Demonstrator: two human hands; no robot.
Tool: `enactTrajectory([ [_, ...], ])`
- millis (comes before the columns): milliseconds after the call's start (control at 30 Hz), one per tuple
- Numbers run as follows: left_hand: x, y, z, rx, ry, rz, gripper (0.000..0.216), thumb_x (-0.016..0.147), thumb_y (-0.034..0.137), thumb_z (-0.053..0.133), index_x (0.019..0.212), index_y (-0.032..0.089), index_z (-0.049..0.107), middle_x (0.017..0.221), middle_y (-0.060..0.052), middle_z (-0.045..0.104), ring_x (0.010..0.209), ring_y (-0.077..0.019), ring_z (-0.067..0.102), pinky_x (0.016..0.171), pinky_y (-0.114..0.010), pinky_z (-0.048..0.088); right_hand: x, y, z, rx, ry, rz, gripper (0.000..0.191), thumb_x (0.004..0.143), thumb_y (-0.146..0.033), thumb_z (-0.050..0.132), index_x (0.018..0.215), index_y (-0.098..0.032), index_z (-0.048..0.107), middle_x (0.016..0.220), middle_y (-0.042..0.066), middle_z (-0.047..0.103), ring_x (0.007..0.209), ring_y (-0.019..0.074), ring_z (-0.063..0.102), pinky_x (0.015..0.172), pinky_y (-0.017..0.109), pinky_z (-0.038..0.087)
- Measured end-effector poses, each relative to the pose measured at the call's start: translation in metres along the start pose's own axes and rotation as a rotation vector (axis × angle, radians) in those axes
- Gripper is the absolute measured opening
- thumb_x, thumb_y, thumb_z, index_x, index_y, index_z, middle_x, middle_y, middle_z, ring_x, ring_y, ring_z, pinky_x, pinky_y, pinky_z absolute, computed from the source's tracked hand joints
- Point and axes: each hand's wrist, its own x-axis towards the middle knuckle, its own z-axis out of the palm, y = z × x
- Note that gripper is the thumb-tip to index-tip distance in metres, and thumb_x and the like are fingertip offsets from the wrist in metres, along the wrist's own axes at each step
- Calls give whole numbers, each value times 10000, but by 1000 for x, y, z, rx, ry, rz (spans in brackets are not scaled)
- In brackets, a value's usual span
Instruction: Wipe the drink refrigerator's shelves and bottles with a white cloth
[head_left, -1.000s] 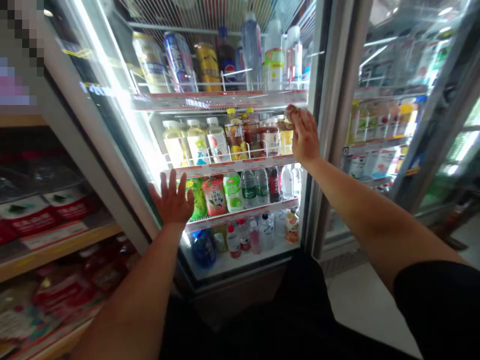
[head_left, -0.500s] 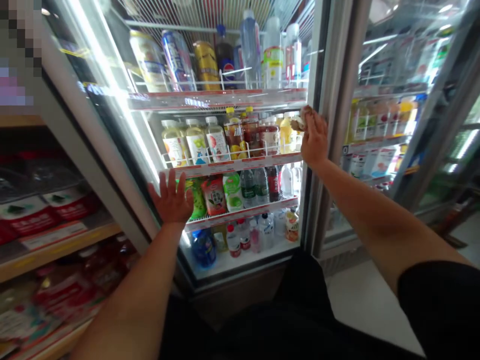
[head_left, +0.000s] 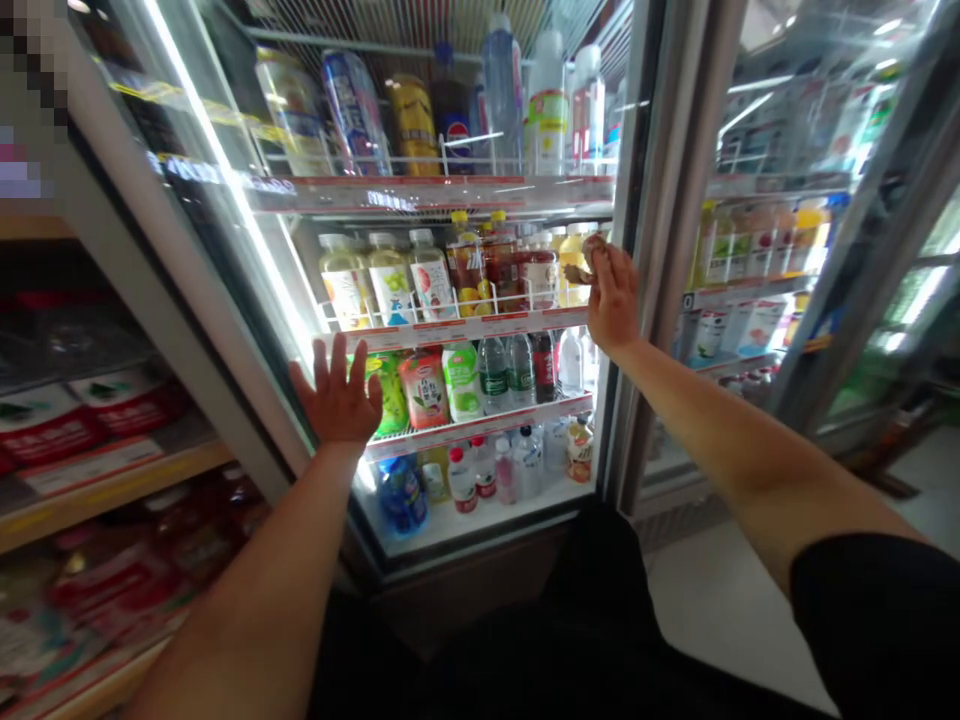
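Note:
A lit drinks fridge with a glass door (head_left: pixel 420 395) stands in front of me. My right hand (head_left: pixel 615 300) presses a crumpled, brownish-white cloth (head_left: pixel 581 270) to the glass near the door's right side, in front of the juice bottle row. My left hand (head_left: pixel 337 395) is spread, palm toward the glass at the lower left, with nothing in it. Behind its fingers are a green bottle (head_left: pixel 390 395) and a red-pink bottle (head_left: pixel 424 388). Whether the left palm rests fully on the glass, I cannot tell.
Cans and tall bottles line the fridge's top shelf (head_left: pixel 442 190). To the right, past a metal door frame (head_left: pixel 660 250), is a second glass-fronted fridge (head_left: pixel 750 240). A wooden shelf (head_left: pixel 112 490) with packaged drinks stands at the left. Pale floor (head_left: pixel 712 610) shows at lower right.
My right hand with the cloth has moved left and slightly down, away from the door's right frame. My left hand stays spread in nearly the same place.

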Motion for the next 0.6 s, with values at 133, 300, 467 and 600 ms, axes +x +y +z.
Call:
enactTrajectory([
  [133, 0, 1, 0, 9, -2, 1, 601, 998, 426, 486, 1580, 286, 432, 1672, -89, 347, 1607, -300, 97, 1289, -590, -103, -6, -25, 5, 35, -43, -63, 585, 990, -252, 271, 1528, -168, 486, 1646, 100, 404, 1589, 262, 236, 1316, 542, 246],
  [300, -1, 1, 0, 7, -1, -10, 594, 990, 415, 497, 1567, 281, 447, 1668, -96, 356, 1606, -305, 114, 1288, -598, -93, -24, -67, 9, 97, -150, -243, 575, 1014, -190, 249, 1536, -190, 491, 1653, 64, 409, 1603, 268, 210, 1324, 514, 241],
  [467, -1, -3, 1, 42, 22, 25, 574, 990, 410, 496, 1543, 260, 483, 1657, -94, 377, 1598, -303, 164, 1292, -606, -41, -18, -93, 13, 133, -227, -379, 583, 1015, -147, 279, 1542, -289, 487, 1631, -11, 452, 1596, 225, 244, 1326, 508, 263],
  [600, -2, -5, 2, 70, 23, 52, 572, 992, 410, 499, 1540, 246, 492, 1669, -100, 339, 1604, -290, 122, 1293, -603, -29, 21, -100, 17, 154, -195, -282, 655, 997, -154, 335, 1631, -317, 321, 1681, -38, 366, 1615, 268, 169, 1327, 585, 187],
])
